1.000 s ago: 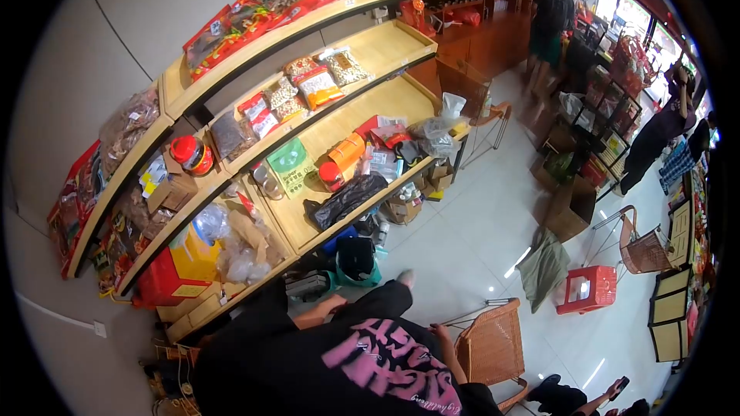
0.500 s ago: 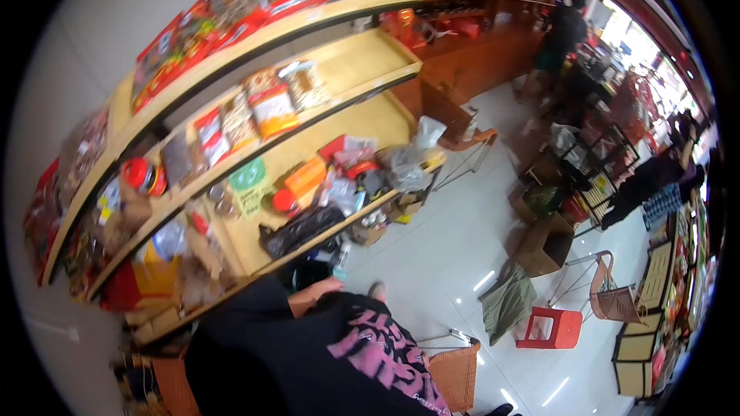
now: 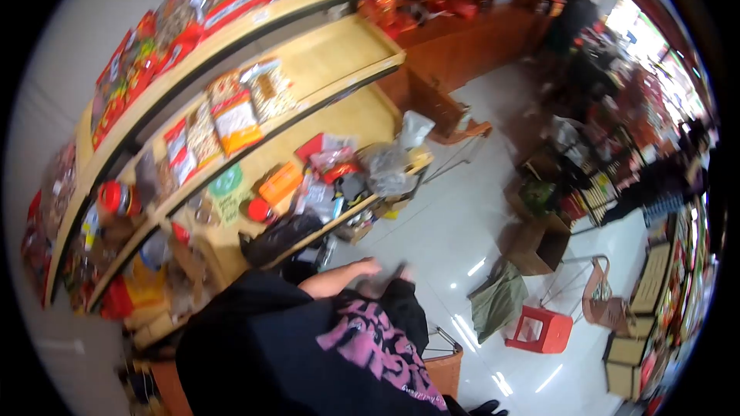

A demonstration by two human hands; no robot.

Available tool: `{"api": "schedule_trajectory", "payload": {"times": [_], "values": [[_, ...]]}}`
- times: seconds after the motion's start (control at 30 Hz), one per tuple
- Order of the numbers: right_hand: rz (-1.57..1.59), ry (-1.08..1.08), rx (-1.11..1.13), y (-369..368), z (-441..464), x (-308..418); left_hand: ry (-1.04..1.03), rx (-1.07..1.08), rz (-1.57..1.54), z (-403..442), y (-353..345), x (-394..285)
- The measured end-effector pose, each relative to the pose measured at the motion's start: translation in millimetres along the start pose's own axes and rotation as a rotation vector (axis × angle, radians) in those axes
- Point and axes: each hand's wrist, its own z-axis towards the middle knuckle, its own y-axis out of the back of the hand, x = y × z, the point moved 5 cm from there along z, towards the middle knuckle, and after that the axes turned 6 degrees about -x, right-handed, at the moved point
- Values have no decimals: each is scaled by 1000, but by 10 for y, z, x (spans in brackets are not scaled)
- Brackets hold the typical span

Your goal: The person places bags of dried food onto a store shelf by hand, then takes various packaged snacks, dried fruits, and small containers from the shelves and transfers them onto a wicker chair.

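My left hand (image 3: 367, 266) reaches out of a black sleeve, low beside the front of the wooden shelf. It is small and blurred, so how its fingers are held is unclear, and I see nothing in it. Nearest to it, on the lower shelf, lie a black plastic bag (image 3: 281, 239), an orange packet (image 3: 280, 183) and a red-lidded jar (image 3: 260, 210). My black shirt (image 3: 370, 343) with pink lettering fills the bottom of the view. My right hand is out of sight.
The tiered shelf (image 3: 339, 46) carries bagged dry goods (image 3: 235, 119). On the tiled floor stand a red stool (image 3: 539, 330), a cardboard box (image 3: 538, 243), green cloth (image 3: 497, 302) and a woven chair (image 3: 605, 300). A person (image 3: 574, 19) is near the back counter (image 3: 478, 42).
The view has shifted, with the shelf sliding left and down. My left hand and forearm stretch farther out from my body, and my leg has swung forward.
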Motion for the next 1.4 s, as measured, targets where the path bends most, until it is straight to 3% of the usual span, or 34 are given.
{"api": "schedule_trajectory", "payload": {"times": [0.03, 0.13, 0.17, 0.2, 0.27, 0.3, 0.37, 0.4, 0.47, 0.53, 0.6, 0.67, 0.7, 0.73, 0.8, 0.87, 0.93, 1.0, 1.07, 1.13, 1.27, 1.33, 1.4], "values": [[-35, 12, 34, 31, 141, 14, -9, 15, -24, -86, -113, -65], [-184, 96, 114, 195, 647, 119, 257, 1, -1, -702, -110, -633], [-224, 131, 141, 225, 836, 212, -84, 168, 198, -167, -388, -66], [-255, 157, 162, 251, 1097, 294, -53, 133, 168, -98, -288, 102], [-228, 153, 189, 330, 1798, 462, 330, -53, -160, -66, 159, 452], [-137, 101, 188, 341, 2298, 476, 257, -176, 366, -319, 626, -168], [283, -93, 124, 410, 3340, 740, 481, -590, 318, -240, 1058, 31], [129, -138, 370, 976, 3235, 1769, 299, -435, 500, -233, 1150, -269], [363, -103, 151, 1287, 3729, 2711, 247, -411, 222, -99, 1226, -10], [611, 172, 194, 1384, 4212, 3632, 572, -507, -428, -253, 1353, -146], [558, 139, 227, 1439, 4228, 4634, 638, -595, -325, -281, 1319, -403], [548, 142, 316, 1422, 4011, 5520, 448, -633, -68, -144, 1144, -541], [577, 202, 371, 1346, 3854, 5885, 566, -648, 61, -120, 1050, -639], [605, 261, 426, 1223, 3698, 6187, 632, -510, 201, -23, 965, -621], [579, 382, 631, 860, 3372, 6638, 387, -260, 218, 98, 1086, -783], [451, 435, 758, 546, 2939, 6959, 456, -319, -150, 9, 1527, -1120], [383, 484, 885, 244, 2552, 7095, 233, -736, -554, -28, 1929, -1025], [329, 516, 921, 74, 2198, 7271, -182, -1017, -511, -24, 2488, -780], [276, 557, 949, -84, 1954, 7512, 12, -1145, -697, -618, 3180, -1364], [255, 609, 1021, -299, 1776, 7806, -401, -1280, -737, -1066, 3741, -1433], [232, 756, 1062, -595, 1246, 8618, -487, -1741, -561, -1824, 4697, -1330], [256, 818, 1039, -712, 889, 9032, -392, -1857, -522, -2045, 5025, -1292], [280, 862, 1030, -919, 653, 9374, -407, -1831, -533, -2164, 5242, -1259]]}}
